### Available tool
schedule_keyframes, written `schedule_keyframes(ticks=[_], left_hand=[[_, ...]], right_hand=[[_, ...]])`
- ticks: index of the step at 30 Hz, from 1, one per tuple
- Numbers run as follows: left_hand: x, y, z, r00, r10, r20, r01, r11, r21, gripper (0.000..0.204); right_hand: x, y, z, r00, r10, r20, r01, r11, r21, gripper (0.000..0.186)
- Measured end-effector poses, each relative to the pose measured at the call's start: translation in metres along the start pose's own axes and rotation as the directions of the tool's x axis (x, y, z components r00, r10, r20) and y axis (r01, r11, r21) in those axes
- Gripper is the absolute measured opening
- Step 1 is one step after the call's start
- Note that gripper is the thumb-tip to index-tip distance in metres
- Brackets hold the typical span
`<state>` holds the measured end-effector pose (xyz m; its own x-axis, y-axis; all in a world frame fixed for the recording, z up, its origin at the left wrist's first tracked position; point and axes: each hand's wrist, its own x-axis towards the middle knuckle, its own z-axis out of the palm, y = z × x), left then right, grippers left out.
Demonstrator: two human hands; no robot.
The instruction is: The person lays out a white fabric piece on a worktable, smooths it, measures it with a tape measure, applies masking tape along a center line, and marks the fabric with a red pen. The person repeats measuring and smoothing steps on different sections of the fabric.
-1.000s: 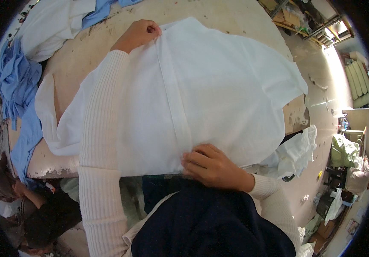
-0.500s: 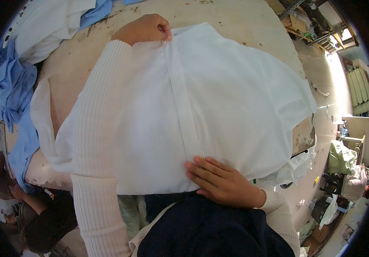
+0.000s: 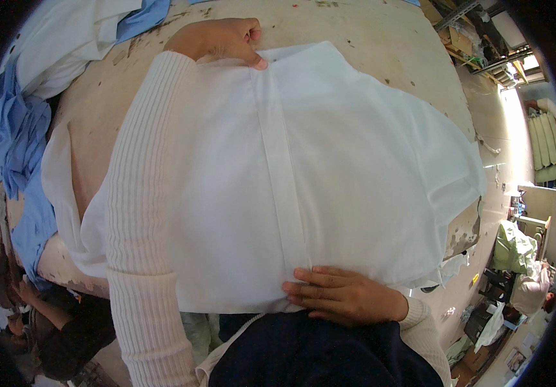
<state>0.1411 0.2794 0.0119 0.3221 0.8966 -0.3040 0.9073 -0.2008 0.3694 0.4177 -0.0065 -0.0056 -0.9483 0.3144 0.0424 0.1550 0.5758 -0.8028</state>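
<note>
A white shirt [image 3: 355, 168] lies spread over the table, with a long placket [image 3: 281, 180] running down it from the far edge to the near one. At the far end of that strip is my left hand [image 3: 220, 40], its thumb pressed on the cloth edge. Its other fingers are curled and stand apart from the thumb. Near the hem, my right hand [image 3: 349, 297] lies flat across the lower end of the placket, fingers stretched out. The part of the strip under that hand is hidden.
Blue cloth [image 3: 17, 129] and more white cloth [image 3: 65, 48] lie heaped along the left of the worn table [image 3: 226, 19]. Another person's arm [image 3: 46, 309] shows at lower left. Shelving [image 3: 465, 32] and a pale green cloth pile [image 3: 515, 245] stand to the right.
My left thumb has parted from the curled fingers and now presses on the cloth edge. My right hand and the shirt's near hem sit slightly lower in the picture.
</note>
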Motion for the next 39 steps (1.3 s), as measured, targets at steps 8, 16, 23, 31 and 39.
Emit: schedule_keyframes(ticks=[8,16,23,31,39], left_hand=[[-0.002,0.003,-0.006,0.997,-0.024,0.07,0.027,0.999,-0.041,0.046],[0.003,-0.004,0.001,0.997,-0.009,0.074,0.014,0.997,-0.073,0.04],[-0.006,-0.007,0.007,0.998,0.065,0.01,-0.063,0.989,-0.134,0.04],[-0.016,0.002,0.025,0.975,-0.052,-0.217,0.049,0.999,-0.019,0.04],[-0.08,-0.006,0.03,0.725,-0.025,-0.688,-0.04,0.996,-0.079,0.021]], right_hand=[[-0.001,0.0,-0.001,1.0,-0.004,0.018,0.005,1.0,-0.019,0.044],[-0.001,-0.002,-0.001,1.0,-0.001,0.017,0.001,1.0,-0.011,0.043],[-0.003,0.0,0.003,1.0,-0.013,-0.014,0.013,1.0,-0.019,0.041],[-0.001,-0.008,0.006,0.992,-0.008,-0.127,-0.005,0.995,-0.096,0.035],[-0.053,-0.023,0.004,0.428,-0.101,-0.898,-0.3,0.921,-0.247,0.032]])
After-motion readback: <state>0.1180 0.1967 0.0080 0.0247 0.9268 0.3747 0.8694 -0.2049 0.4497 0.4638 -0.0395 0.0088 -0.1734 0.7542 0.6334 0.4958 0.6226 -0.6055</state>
